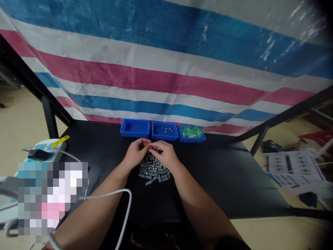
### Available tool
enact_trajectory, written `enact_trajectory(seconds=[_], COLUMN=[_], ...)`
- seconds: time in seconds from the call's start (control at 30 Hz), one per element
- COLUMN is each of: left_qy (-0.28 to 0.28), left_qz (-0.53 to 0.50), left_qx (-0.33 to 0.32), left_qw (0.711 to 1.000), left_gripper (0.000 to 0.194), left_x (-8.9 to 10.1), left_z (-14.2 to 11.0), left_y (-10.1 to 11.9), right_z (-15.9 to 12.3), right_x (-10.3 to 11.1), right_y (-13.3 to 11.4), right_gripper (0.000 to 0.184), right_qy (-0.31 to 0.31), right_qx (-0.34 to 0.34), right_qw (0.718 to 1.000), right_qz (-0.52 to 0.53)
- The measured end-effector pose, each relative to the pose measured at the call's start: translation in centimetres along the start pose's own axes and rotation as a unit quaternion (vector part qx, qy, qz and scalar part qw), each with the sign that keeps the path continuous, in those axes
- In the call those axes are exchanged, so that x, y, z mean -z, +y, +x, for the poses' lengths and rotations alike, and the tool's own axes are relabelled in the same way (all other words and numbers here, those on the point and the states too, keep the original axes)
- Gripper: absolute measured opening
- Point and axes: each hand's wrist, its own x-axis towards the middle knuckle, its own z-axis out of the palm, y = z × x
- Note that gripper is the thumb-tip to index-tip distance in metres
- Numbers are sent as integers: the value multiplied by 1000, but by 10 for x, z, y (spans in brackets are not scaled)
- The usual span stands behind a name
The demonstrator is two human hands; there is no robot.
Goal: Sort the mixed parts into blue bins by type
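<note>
My left hand (pixel 135 153) and my right hand (pixel 165 155) meet at the fingertips just above a heap of small grey metal cylinders (pixel 154 169), probably spacers or standoffs. Both hands pinch a small dark piece, mostly hidden by the fingers. The heap lies on a black table (pixel 215 173), directly below my hands and touching the heel of my right hand. Beyond my fingertips stand three blue plastic bins in a row. The left bin (pixel 135 127) is the nearest to my left hand, and the middle bin (pixel 161 131) holds several small metal parts.
The right blue bin (pixel 191 134) holds green circuit boards in clear wrapping. A striped blue, pink and white tarp (pixel 166 69) hangs behind the table. A white cable (pixel 126 205) crosses near my left forearm. A power strip (pixel 44 151) sits at the left, beside a pixelated patch. Printed sheets (pixel 293 170) lie beyond the right table edge.
</note>
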Motion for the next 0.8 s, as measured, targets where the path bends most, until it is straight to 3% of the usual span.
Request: enact_trajectory(seconds=[0.23,0.4,0.5,0.6,0.67,0.8], left_qy=[-11,35,52,60,63,69], left_qz=[41,126,175,194,207,242], left_qx=[0,-16,-23,-22,-21,-7], left_qw=[999,991,983,979,976,968], left_gripper=[34,26,21,20,20,18], left_x=[-2,4,9,13,14,19], left_z=[0,0,-1,-1,-1,0], left_y=[2,4,5,5,4,4], right_z=[1,12,18,15,11,1], right_x=[4,18,27,30,31,32], right_y=[1,19,35,41,36,15], right_gripper=[9,15,27,36,32,14], right_qy=[70,200,239,242,236,135], right_qx=[-24,-35,-70,-74,-64,-42], right_qw=[997,977,967,967,969,981], right_qz=[-10,-60,-46,-20,-37,-134])
